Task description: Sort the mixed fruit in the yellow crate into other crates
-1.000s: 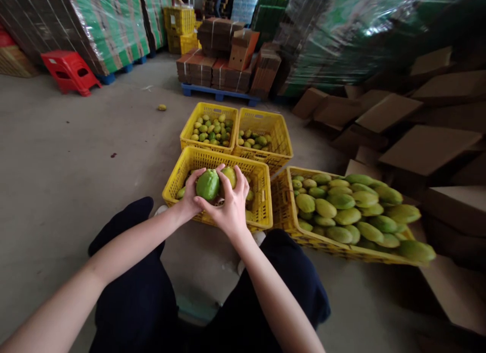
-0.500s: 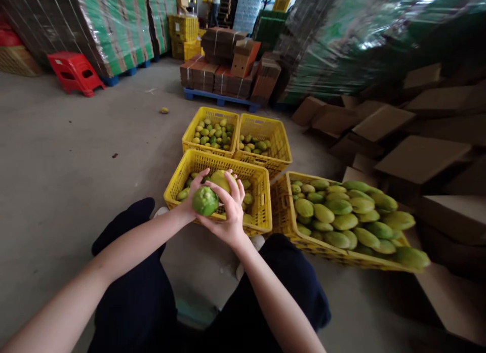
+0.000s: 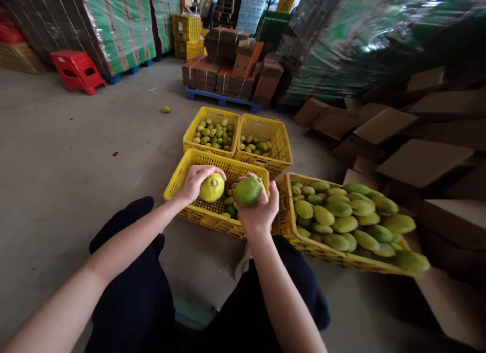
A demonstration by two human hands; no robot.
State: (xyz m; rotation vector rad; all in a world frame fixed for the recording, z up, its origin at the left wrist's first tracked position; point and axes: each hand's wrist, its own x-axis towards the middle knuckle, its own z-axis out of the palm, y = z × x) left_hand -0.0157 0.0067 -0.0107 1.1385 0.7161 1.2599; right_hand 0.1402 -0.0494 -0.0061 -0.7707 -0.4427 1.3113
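Observation:
My left hand (image 3: 196, 182) is closed round a yellow papaya (image 3: 211, 187), its stem end facing me. In my right hand (image 3: 259, 206), turned palm up, lies a green papaya (image 3: 247, 190) with the fingers curled behind it. Both hands are over the near yellow crate (image 3: 212, 219), a small gap between the two fruits. Several green and yellow papayas (image 3: 230, 210) lie inside that crate, partly hidden by my hands. To the right, a yellow crate (image 3: 334, 259) is heaped with larger green-yellow papayas (image 3: 345, 221).
Beyond the near crate stand a left crate (image 3: 190, 140) and a right crate (image 3: 279, 133), both holding fruit. Flattened cartons (image 3: 425, 161) are piled on the right. A red stool (image 3: 78, 72), a loose fruit (image 3: 165, 109) and a blue pallet (image 3: 222, 99) with bundled cardboard are farther off.
My hands have moved apart. Before, they were together round both fruits; now the yellow papaya is at the left and the green one at the right.

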